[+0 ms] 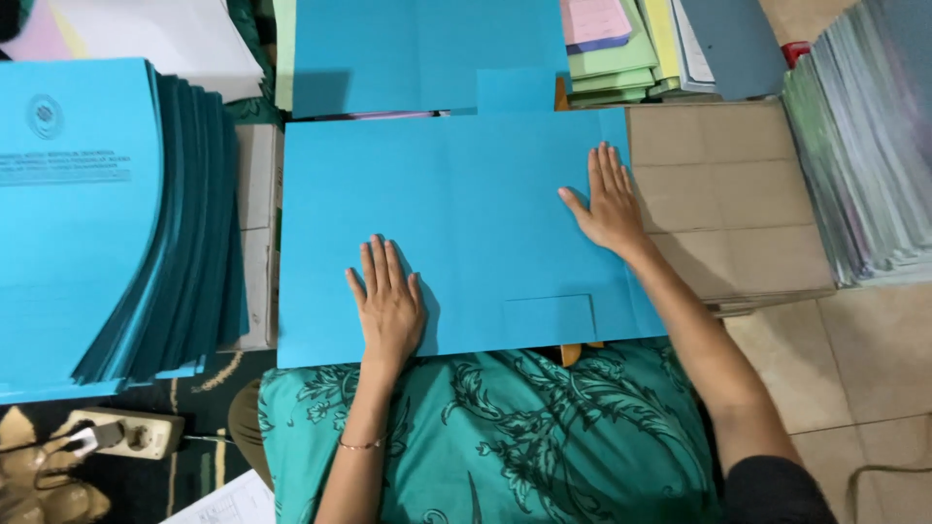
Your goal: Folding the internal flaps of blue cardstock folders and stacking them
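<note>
While large flat blue card sheet (466,223) lay across your lap and low brown cardboard box (728,204), your left hand (388,303) pressed flat on it, fingers extended, gripping nothing. Your right hand (610,204) likewise splayed flat near sheet's right edge. Fanned stack of blue folders (116,223) just left.

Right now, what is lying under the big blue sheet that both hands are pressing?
The blue sheet is pressed flat by the left hand and right hand. A cardboard box shows beneath at its right edge. What lies under its middle is covered.
</note>
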